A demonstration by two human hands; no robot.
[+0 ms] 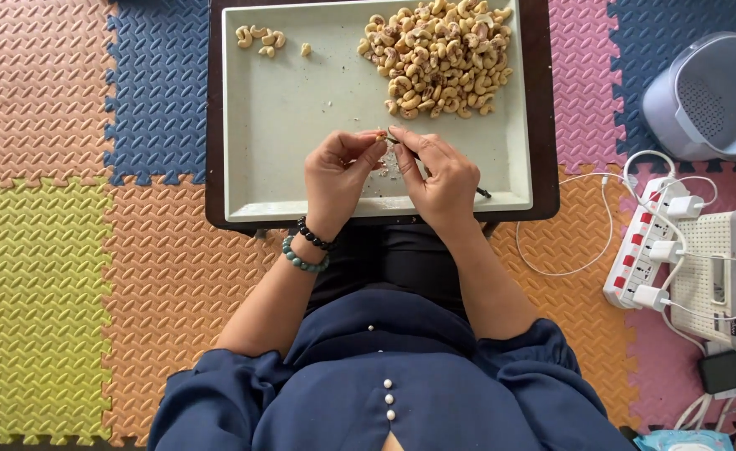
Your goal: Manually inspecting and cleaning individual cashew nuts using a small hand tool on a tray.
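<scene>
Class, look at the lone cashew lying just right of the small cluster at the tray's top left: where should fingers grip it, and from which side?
Pinch the lone cashew across its narrow middle from directly above; it lies flat on the tray, with bare surface around it.

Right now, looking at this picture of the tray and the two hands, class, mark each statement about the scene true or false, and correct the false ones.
1. The big pile of cashew nuts lies in the far right part of the tray. True.
2. The left hand rests on the floor mat, away from the tray. False: it is over the tray, fingertips meeting those of the right hand.
3. A small group of nuts lies in the tray's far left corner. True.
4. Both wrists are bare. False: two bead bracelets sit on the left wrist.
5. A power strip lies on the floor to the right. True.
</scene>
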